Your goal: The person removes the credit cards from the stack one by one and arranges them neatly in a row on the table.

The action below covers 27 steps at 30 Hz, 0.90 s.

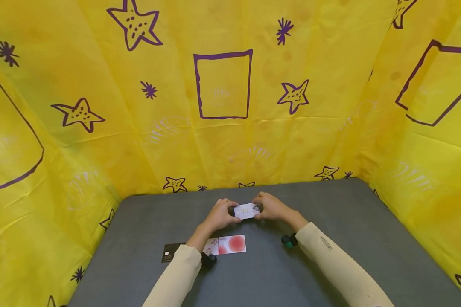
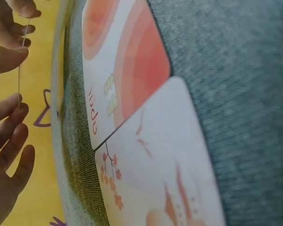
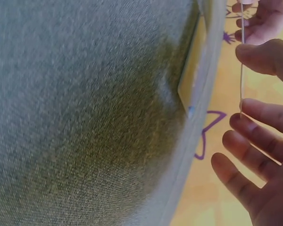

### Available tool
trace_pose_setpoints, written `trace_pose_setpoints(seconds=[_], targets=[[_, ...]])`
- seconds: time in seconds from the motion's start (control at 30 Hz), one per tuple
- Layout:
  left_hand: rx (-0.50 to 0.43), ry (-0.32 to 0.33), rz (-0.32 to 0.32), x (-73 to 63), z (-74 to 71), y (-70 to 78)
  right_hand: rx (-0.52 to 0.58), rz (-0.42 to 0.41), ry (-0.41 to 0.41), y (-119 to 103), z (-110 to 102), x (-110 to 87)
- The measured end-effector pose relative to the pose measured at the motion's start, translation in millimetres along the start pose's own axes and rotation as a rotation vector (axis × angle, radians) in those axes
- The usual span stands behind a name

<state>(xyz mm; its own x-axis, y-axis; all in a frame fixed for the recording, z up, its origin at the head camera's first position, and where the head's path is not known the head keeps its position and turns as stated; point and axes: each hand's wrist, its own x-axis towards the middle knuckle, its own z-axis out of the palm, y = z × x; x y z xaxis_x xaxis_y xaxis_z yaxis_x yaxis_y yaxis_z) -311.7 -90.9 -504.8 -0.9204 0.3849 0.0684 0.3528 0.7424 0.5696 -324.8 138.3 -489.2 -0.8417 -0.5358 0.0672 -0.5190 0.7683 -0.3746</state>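
Observation:
Both hands hold one pale plastic card with VIP lettering, above the far half of the table. My left hand pinches its left end between thumb and fingers. On the opposite end, my right hand has the same kind of pinch. In the left wrist view the left hand shows beside the card, which appears edge-on as a thin line. The right wrist view likewise shows the right hand with thumb and fingertips at the thin card edge.
Nearer on the grey table lies a row of cards: a black VIP card, a white card with blossoms partly hidden by the left arm, and a white card with red circles. Yellow patterned cloth rises around the table.

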Motion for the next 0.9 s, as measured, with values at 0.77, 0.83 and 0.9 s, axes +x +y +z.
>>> trace_pose_setpoints(seconds=[0.77,0.83,0.9], targets=[[-0.038,0.020,0.029,-23.8,-6.8,10.8,0.027,-0.059,0.061,-16,-12,-24.7],[-0.048,0.012,0.016,-25.8,-7.5,12.7,0.034,-0.063,0.061,-16,-12,-27.1],[-0.051,0.005,0.006,-27.1,-7.9,14.7,0.043,-0.072,0.073,-17,-12,-29.9]])
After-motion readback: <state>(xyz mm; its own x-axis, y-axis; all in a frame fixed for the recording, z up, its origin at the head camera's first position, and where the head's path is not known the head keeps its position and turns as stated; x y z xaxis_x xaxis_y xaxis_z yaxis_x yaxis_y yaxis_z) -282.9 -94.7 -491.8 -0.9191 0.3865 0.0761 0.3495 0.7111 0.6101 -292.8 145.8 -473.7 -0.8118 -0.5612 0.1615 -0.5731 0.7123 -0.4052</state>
